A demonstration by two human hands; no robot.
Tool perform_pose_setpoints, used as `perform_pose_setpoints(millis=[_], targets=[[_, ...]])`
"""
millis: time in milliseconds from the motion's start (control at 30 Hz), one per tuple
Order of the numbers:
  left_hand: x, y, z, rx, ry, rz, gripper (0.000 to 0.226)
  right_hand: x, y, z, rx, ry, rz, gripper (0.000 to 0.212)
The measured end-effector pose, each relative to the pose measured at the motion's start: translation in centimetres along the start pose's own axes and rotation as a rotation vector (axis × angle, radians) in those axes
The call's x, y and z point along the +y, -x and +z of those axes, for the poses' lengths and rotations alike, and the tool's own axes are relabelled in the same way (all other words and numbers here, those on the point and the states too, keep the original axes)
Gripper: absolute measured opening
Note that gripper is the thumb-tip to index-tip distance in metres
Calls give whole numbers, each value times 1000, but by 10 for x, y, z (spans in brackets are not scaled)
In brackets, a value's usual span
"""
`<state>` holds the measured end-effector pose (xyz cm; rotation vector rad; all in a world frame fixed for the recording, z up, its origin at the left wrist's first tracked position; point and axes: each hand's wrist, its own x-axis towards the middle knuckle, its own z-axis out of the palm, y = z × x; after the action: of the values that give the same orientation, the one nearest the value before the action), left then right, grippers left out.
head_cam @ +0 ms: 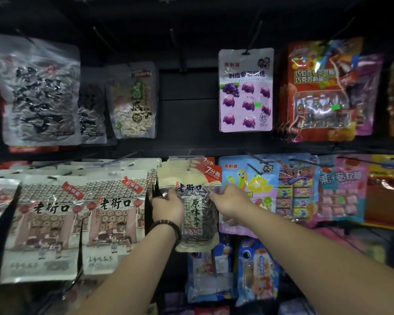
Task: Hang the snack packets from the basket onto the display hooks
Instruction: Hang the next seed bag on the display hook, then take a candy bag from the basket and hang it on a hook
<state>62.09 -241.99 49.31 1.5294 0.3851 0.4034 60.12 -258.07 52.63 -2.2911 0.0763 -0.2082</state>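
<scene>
The left hand (pixel 167 208) covers the seed packet's (pixel 197 214) left edge.

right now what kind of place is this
Most likely a shop's snack aisle: a dark display wall with rows of metal hooks, hanging snack packets such as the purple grape candy bag, and small green price stickers.

Dark back panel (pixel 187 110); below it what seems a clear price-label strip (pixel 182 158).

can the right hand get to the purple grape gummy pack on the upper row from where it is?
Probably yes. The grape gummy pack hangs front-most on its hook, above the right hand, with nothing in front of it. But that hand is gripping the sunflower seed packet, so it must let go first.
</scene>
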Motion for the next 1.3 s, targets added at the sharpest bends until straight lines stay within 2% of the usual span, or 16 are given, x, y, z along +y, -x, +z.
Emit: perform_pose_setpoints(millis=[133, 233, 300, 400, 533, 600, 733, 867, 1000, 1067, 1167, 1233, 1300], targets=[[-24, 28, -1, 27, -68, 39, 79, 15, 34, 1, -41, 147, -42, 43], [-59, 66, -8, -32, -157, 208, 92, 47, 62, 11, -87, 186, -86, 35], [-92, 101, -18, -146, -266, 368, 81, 79, 87, 20, -122, 173, -103, 29], [-157, 145, -37, -368, -462, 596, 42, 142, 125, 42, -172, 137, -66, 22], [-249, 184, -74, -720, -733, 701, 16, 246, 174, 80, -269, 75, 85, 24], [-294, 192, -92, -821, -830, 657, 15, 295, 198, 98, -329, 3, 196, 28], [-363, 206, -112, -931, -973, 539, 10, 374, 240, 138, -399, -55, 423, 20], [-412, 214, -108, -1037, -1025, 422, 8, 438, 277, 189, -431, -82, 600, 24], [-473, 216, -107, -1077, -1040, 211, 27, 503, 309, 247, -454, -53, 744, 18], [-493, 222, -111, -1078, -1069, 138, 29, 531, 321, 270, -498, 13, 768, 23], [-516, 225, -109, -1174, -1188, 26, 31, 555, 326, 293, -567, 55, 838, 30], [-527, 220, -105, -1202, -1203, -28, 30, 543, 317, 294, -510, 45, 893, 40], [-535, 212, -102, -1186, -1196, -23, 24, 548, 303, 304, -357, -127, 1046, 43]])
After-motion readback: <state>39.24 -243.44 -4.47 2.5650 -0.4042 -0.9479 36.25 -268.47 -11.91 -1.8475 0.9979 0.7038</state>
